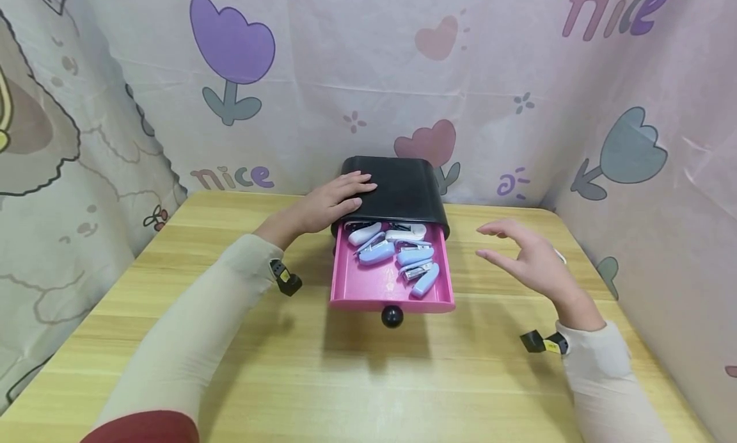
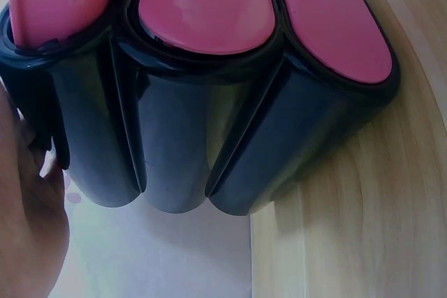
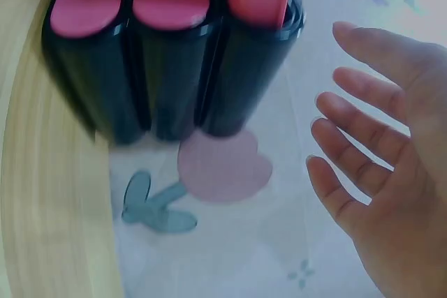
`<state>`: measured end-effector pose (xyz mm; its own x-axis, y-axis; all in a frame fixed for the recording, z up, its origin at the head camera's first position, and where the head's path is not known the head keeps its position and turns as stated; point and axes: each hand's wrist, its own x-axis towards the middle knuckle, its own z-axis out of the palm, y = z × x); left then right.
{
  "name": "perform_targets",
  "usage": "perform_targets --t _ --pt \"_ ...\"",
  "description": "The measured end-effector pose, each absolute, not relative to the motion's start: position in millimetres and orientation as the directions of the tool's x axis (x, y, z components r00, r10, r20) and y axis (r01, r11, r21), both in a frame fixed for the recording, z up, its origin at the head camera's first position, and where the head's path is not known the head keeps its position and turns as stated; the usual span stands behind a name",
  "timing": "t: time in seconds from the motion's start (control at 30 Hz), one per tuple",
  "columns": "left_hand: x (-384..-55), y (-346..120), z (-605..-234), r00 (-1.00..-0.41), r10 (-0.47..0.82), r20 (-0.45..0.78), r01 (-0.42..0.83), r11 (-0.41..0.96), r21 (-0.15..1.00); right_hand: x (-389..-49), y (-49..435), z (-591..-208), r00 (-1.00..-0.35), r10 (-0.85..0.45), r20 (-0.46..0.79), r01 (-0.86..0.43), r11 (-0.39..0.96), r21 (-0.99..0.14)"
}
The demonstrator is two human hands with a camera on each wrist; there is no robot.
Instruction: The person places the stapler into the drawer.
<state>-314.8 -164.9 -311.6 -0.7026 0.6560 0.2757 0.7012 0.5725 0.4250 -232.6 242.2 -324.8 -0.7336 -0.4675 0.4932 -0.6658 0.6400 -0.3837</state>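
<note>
My left hand (image 1: 332,204) rests on the top left of a black drawer cabinet (image 1: 400,187), fingers stretched across it. The cabinet's pink top drawer (image 1: 359,286) is pulled out, its round black knob (image 1: 392,316) facing me. Several small staplers lie in the drawer's back and right parts, among them a light blue stapler (image 1: 426,281) and a white stapler (image 1: 405,233). Right of the cabinet, my right hand (image 1: 532,260) hovers apart from it, holding nothing, fingers relaxed and thumb spread away. Both wrist views show three stacked compartments; the lower pink drawer fronts (image 2: 342,26) are closed.
The cabinet stands near the back of a wooden table (image 1: 368,392). A printed fabric curtain (image 1: 322,46) hangs behind the table and along both sides. Each wrist carries a small black camera, such as the left wrist camera (image 1: 285,278).
</note>
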Motion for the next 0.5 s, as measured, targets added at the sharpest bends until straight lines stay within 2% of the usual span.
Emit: perform_targets --t 0.27,0.5 --pt "-315 -164 -313 -0.706 0.653 0.274 0.698 0.573 0.43 -253 270 -338 -0.789 -0.355 0.502 -0.587 0.677 -0.444" --pt "-316 -165 -312 -0.704 0.653 0.28 0.701 0.575 0.421 -267 289 -344 -0.854 -0.296 0.428 -0.496 0.713 -0.496"
